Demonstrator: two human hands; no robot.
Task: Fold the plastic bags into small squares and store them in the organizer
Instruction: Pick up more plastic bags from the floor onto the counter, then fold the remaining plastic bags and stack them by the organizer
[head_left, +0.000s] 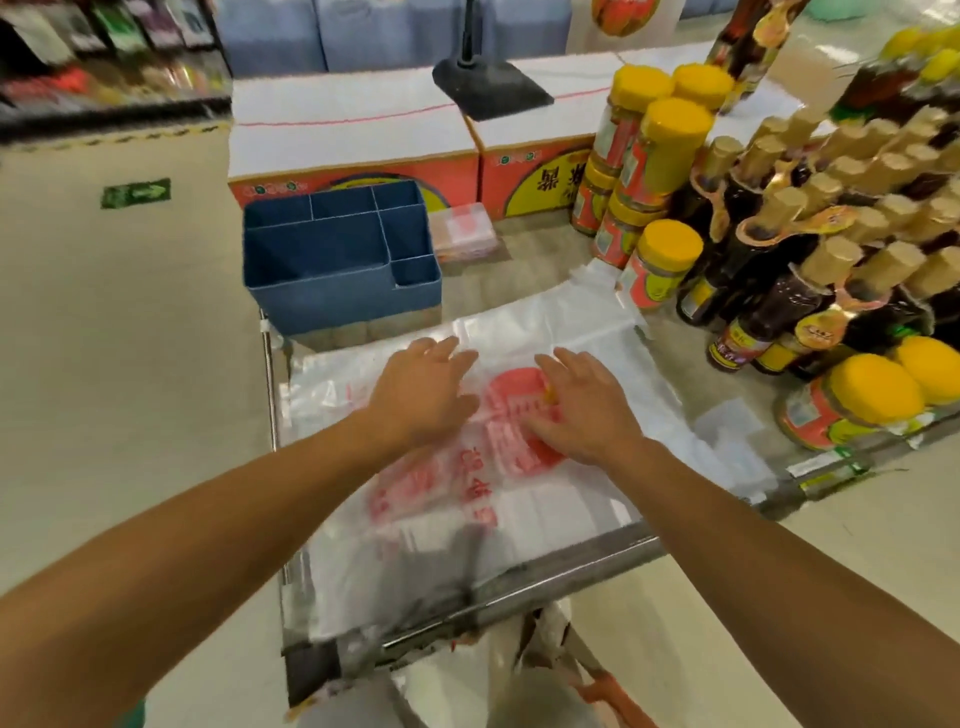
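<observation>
Plastic bag (519, 499) lay spread flat on the table (524, 270) just before the blue organizer (332, 260), both hands, left (423, 387) and right (584, 408), pressing it with straight fingers, and smoothing outward from the middle would probably give crisper folds.

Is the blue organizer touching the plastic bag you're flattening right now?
Apart. The head view shows a strip of bare shelf surface between the blue organizer and the far edge of the plastic bag, on which both hands lie flat.
</observation>
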